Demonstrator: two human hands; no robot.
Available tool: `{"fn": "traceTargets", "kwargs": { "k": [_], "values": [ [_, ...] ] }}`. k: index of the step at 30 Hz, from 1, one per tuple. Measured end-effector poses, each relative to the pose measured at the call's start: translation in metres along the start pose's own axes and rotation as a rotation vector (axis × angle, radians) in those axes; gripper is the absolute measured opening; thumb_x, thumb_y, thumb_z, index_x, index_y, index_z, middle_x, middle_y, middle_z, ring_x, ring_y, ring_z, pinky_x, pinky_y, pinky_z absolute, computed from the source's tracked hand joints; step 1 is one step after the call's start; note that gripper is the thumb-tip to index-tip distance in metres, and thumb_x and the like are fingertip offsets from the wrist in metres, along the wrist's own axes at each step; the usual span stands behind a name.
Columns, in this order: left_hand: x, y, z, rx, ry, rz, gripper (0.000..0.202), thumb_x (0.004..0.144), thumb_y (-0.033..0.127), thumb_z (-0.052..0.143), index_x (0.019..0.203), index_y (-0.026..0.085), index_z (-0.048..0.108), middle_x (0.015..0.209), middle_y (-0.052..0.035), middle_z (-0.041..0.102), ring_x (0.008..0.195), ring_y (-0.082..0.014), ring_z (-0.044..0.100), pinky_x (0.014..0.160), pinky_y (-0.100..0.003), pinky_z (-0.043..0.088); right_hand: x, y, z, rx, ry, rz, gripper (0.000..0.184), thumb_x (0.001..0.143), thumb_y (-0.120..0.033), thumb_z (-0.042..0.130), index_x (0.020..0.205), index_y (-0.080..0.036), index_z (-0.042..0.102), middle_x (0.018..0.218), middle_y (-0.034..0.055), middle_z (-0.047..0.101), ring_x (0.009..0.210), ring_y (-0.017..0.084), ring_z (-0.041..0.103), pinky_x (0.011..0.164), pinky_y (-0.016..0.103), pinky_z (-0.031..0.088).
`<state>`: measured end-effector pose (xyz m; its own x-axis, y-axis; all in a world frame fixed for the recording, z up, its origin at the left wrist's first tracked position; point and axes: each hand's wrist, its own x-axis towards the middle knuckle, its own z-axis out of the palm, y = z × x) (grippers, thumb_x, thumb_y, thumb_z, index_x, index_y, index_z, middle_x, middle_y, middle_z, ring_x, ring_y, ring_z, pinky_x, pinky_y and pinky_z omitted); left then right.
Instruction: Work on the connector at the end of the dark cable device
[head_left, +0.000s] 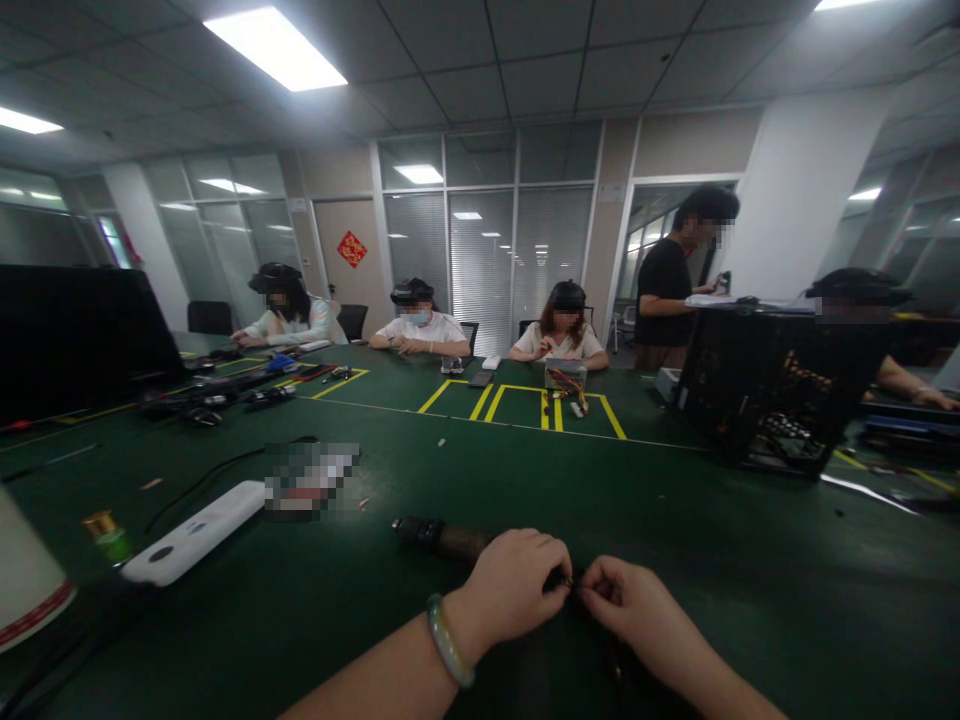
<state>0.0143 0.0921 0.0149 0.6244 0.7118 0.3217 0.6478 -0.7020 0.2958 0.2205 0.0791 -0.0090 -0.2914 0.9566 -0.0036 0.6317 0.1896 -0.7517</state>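
My left hand, with a jade-coloured bangle on its wrist, is closed with thumb and fingers around a small dark piece. A tiny metallic tip of that piece shows at the fingertips. My right hand pinches at the same spot, its fingertips almost meeting the left ones. Its fingers are curled, and what they hold is too small to make out. Just behind my left hand a dark cylindrical tool with a black ridged end lies on the green table, partly hidden by the hand.
To the left lie a white power strip, a small green bottle and a paper cup. A black computer case stands at the right, a monitor at far left. Several people sit opposite; one person stands.
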Motion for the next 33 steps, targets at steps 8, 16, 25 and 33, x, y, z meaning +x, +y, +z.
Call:
{"fn": "traceTargets", "kwargs": {
  "k": [8, 16, 25, 33],
  "values": [
    [0.0001, 0.0017, 0.0003, 0.031, -0.014, -0.019, 0.020, 0.081, 0.027, 0.066, 0.100, 0.023, 0.058, 0.096, -0.0002, 0.063, 0.091, -0.0198, 0.057, 0.080, -0.031, 0.042, -0.0009, 0.0027, -0.0005, 0.029, -0.007, -0.014, 0.011, 0.085, -0.026, 0.058, 0.082, -0.019, 0.066, 0.073, -0.0010, 0.068, 0.065, 0.014, 0.061, 0.054, 0.019, 0.039],
    [0.0003, -0.0021, 0.0033, -0.006, 0.006, 0.035, 0.011, 0.082, 0.026, 0.065, 0.092, 0.023, 0.061, 0.092, 0.0009, 0.063, 0.089, -0.0185, 0.057, 0.081, -0.030, 0.041, 0.0033, 0.0072, 0.0034, 0.019, 0.015, -0.025, 0.010, 0.084, -0.025, 0.059, 0.081, -0.018, 0.066, 0.070, -0.0012, 0.067, 0.063, 0.014, 0.060, 0.053, 0.019, 0.038],
    [-0.0009, 0.0015, -0.0010, 0.013, -0.005, 0.002, 0.019, 0.081, 0.026, 0.066, 0.099, 0.023, 0.058, 0.094, 0.0010, 0.063, 0.090, -0.0189, 0.057, 0.081, -0.031, 0.041, -0.0003, 0.0016, 0.0005, 0.015, 0.006, -0.010, 0.011, 0.084, -0.026, 0.058, 0.080, -0.019, 0.066, 0.070, -0.0012, 0.067, 0.062, 0.013, 0.059, 0.052, 0.019, 0.037],
    [0.0001, -0.0010, 0.0017, 0.010, -0.003, 0.015, 0.015, 0.081, 0.026, 0.066, 0.093, 0.023, 0.058, 0.091, 0.0009, 0.062, 0.088, -0.0191, 0.056, 0.079, -0.031, 0.041, 0.0022, 0.0030, 0.0004, 0.004, -0.016, 0.002, 0.011, 0.084, -0.025, 0.058, 0.081, -0.018, 0.066, 0.073, -0.0005, 0.068, 0.064, 0.014, 0.061, 0.054, 0.019, 0.039]
  ]
}}
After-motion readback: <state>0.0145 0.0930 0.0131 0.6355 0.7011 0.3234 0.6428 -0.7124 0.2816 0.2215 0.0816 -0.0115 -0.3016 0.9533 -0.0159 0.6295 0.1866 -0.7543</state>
